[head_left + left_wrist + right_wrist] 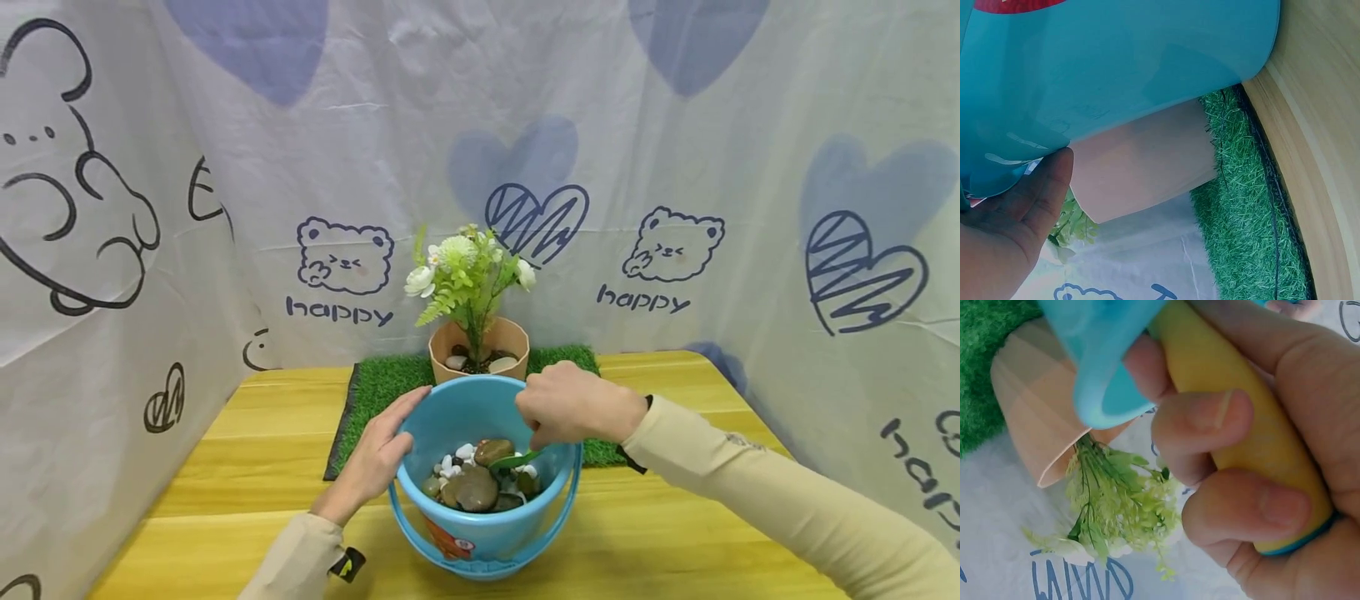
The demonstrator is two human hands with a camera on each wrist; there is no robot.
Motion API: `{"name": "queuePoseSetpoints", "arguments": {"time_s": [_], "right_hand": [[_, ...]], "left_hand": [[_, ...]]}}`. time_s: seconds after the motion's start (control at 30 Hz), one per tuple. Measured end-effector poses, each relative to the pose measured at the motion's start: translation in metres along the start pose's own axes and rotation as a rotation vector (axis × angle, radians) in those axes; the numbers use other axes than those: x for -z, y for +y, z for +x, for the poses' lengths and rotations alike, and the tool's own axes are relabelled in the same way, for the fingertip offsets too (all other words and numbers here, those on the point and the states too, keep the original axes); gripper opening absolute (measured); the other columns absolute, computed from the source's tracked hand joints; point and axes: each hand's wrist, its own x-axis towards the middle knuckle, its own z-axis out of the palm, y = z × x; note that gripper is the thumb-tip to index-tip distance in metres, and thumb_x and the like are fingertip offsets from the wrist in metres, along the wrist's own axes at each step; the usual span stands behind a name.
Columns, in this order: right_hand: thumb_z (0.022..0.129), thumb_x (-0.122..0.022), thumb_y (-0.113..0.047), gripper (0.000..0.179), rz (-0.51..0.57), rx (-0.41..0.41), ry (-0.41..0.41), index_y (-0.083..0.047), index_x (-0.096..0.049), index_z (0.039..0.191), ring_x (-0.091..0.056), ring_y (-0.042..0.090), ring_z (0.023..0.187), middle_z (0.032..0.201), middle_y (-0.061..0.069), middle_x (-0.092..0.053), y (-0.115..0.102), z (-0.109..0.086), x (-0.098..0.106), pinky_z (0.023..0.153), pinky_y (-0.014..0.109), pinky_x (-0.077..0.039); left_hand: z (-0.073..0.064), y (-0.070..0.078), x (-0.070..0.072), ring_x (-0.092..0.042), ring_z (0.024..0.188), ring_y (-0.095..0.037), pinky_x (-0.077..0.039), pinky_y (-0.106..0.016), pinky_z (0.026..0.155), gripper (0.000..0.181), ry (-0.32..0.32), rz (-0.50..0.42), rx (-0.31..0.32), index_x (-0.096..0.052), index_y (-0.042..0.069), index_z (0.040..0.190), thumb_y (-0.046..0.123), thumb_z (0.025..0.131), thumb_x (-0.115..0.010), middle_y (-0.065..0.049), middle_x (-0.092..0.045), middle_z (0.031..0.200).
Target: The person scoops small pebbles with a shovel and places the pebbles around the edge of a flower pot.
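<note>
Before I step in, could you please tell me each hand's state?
Left hand: open, resting against the blue bucket.
Right hand: closed, holding a green-bladed tool by its yellow handle.

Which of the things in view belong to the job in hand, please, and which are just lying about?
In use:
- blue bucket, with the left hand at its rim
- stones inside it
- green-bladed tool, held in the right hand

Apparently not in use right now:
- potted plant
- artificial grass mat
- printed cloth backdrop
</note>
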Motion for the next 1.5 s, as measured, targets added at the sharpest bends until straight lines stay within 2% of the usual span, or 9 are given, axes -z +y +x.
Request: {"name": "queuePoseSetpoints", "arguments": {"time_s": [0.23,0.3,0.5,0.63,0.8,1.03,1.2,1.3,1.5], "right_hand": [[0.079,-0.079,-0.034,0.061,-0.003,0.037,0.109,-0.024,-0.025,0.052,-0.017,0.007,0.048,0.055,-0.009,-0.013,0.006,-0.001,-0.009,0.046,0.022,-0.017],[0.080,-0.078,-0.034,0.060,-0.009,0.045,0.138,-0.024,-0.025,0.054,-0.019,0.006,0.048,0.055,-0.010,-0.017,0.007,-0.001,-0.015,0.046,0.021,-0.019],[0.079,-0.078,-0.037,0.044,-0.045,0.061,0.208,-0.023,-0.046,0.053,-0.035,0.004,0.044,0.051,-0.012,-0.041,0.009,-0.002,-0.030,0.043,0.020,-0.028],[0.079,-0.077,-0.039,0.033,-0.076,0.063,0.276,-0.022,-0.060,0.057,-0.037,0.004,0.042,0.050,-0.010,-0.047,0.011,-0.003,-0.036,0.042,0.020,-0.028],[0.081,-0.076,-0.038,0.029,-0.090,0.071,0.331,-0.022,-0.065,0.060,-0.035,0.002,0.041,0.050,-0.011,-0.049,0.016,-0.001,-0.040,0.041,0.019,-0.026],[0.084,-0.073,-0.040,0.029,-0.050,0.096,0.359,-0.025,-0.065,0.060,-0.036,0.000,0.042,0.052,-0.013,-0.053,0.025,0.004,-0.044,0.041,0.019,-0.025],[0.087,-0.070,-0.039,0.037,-0.037,0.142,0.419,-0.026,-0.053,0.057,-0.030,0.000,0.044,0.052,-0.014,-0.042,0.033,0.004,-0.049,0.043,0.018,-0.019],[0.089,-0.068,-0.039,0.035,-0.028,0.180,0.465,-0.027,-0.053,0.060,-0.029,-0.001,0.046,0.054,-0.014,-0.040,0.039,0.004,-0.054,0.045,0.018,-0.017],[0.089,-0.068,-0.040,0.017,0.016,0.203,0.527,-0.027,-0.072,0.079,-0.041,-0.004,0.050,0.071,-0.013,-0.062,0.045,0.004,-0.061,0.044,0.013,-0.024]], "left_hand": [[0.000,0.001,0.001,-0.050,0.133,-0.032,-0.045,-0.054,0.098,0.069,0.009,0.000,-0.003,-0.041,0.011,0.150,0.002,0.082,-0.040,-0.010,-0.043,0.152],[0.000,0.001,0.001,-0.049,0.133,-0.032,-0.045,-0.054,0.098,0.069,0.008,0.000,-0.006,-0.041,0.011,0.150,0.002,0.082,-0.040,-0.010,-0.043,0.152],[-0.002,0.002,-0.001,-0.048,0.135,-0.032,-0.044,-0.054,0.100,0.068,0.000,0.003,-0.004,-0.041,0.009,0.150,0.002,0.082,-0.040,-0.010,-0.043,0.152],[-0.002,0.001,-0.001,-0.049,0.133,-0.032,-0.045,-0.053,0.098,0.068,0.008,0.001,-0.007,-0.041,0.011,0.150,0.002,0.082,-0.040,-0.010,-0.043,0.152],[-0.001,0.002,0.000,-0.050,0.132,-0.031,-0.046,-0.052,0.097,0.068,0.009,-0.002,-0.010,-0.041,0.011,0.150,0.001,0.083,-0.040,-0.010,-0.044,0.152],[-0.001,0.003,0.000,-0.051,0.131,-0.032,-0.046,-0.052,0.097,0.067,0.002,-0.013,-0.007,-0.041,0.009,0.150,0.002,0.083,-0.040,-0.011,-0.044,0.152],[0.000,0.003,0.001,-0.052,0.130,-0.032,-0.047,-0.052,0.096,0.068,0.005,-0.013,-0.012,-0.041,0.011,0.150,0.001,0.082,-0.040,-0.012,-0.043,0.152],[0.001,0.003,0.002,-0.051,0.131,-0.033,-0.047,-0.052,0.096,0.068,0.004,-0.009,-0.013,-0.042,0.010,0.150,0.001,0.082,-0.040,-0.012,-0.043,0.152],[-0.001,0.003,0.000,-0.052,0.130,-0.033,-0.049,-0.051,0.094,0.066,-0.004,-0.018,-0.015,-0.041,0.009,0.150,0.001,0.084,-0.040,-0.014,-0.044,0.151]]}}
